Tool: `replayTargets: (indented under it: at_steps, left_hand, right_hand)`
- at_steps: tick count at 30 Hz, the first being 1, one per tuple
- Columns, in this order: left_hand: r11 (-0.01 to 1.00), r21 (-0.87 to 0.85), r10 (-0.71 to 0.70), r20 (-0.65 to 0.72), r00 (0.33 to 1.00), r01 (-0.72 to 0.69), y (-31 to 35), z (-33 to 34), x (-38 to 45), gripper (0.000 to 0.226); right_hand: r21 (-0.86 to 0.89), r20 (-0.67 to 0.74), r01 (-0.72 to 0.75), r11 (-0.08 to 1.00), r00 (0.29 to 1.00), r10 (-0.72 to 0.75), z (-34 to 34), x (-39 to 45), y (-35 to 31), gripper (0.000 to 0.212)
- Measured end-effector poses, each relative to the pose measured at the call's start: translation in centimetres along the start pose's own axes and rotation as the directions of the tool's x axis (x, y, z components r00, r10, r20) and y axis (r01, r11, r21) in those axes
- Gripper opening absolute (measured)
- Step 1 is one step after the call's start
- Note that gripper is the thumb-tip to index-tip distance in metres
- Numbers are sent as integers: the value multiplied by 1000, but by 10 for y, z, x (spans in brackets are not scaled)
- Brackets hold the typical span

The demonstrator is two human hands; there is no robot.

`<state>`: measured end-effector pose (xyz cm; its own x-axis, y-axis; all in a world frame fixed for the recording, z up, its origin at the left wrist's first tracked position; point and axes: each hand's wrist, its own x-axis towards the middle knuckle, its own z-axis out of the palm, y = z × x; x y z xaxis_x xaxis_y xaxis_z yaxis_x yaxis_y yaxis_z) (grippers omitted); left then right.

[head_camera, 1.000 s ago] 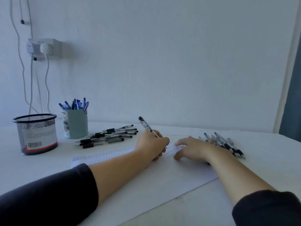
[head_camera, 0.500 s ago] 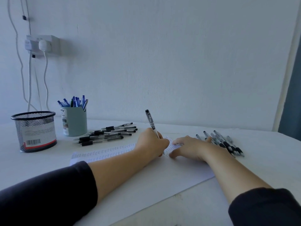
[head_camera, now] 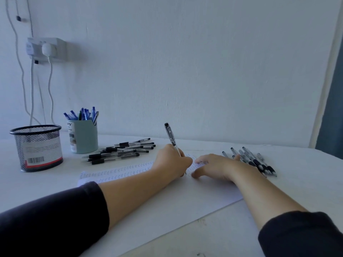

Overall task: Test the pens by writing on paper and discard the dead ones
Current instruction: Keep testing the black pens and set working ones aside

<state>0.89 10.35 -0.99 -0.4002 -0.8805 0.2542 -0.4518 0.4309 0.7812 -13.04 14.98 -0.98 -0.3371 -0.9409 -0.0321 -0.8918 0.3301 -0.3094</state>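
My left hand grips a black clear-barrelled pen, held nearly upright with its tip down on the white paper. Rows of small blue scribbles run along the paper's far edge. My right hand lies flat on the paper just right of the pen tip, fingers spread. A pile of several black pens lies behind the paper on the left. Another group of several black pens lies to the right, beside my right hand.
A black mesh cup stands at the far left of the white table. A pale green cup holding several blue pens stands beside it. A wall socket with hanging cables is above them.
The pen has swung from leaning left to nearly upright, and my left hand has shifted slightly along the writing line. My right hand stays flat on the paper.
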Motion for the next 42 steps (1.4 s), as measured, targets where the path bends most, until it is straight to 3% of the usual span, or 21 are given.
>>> replayTargets:
  at_steps: [42]
  left_hand:
    - [996, 63, 62, 28, 998, -64, 1, 3, -3, 11]
  right_hand:
    - [74, 16, 22, 997, 1000, -23, -1, 3, 6, 54]
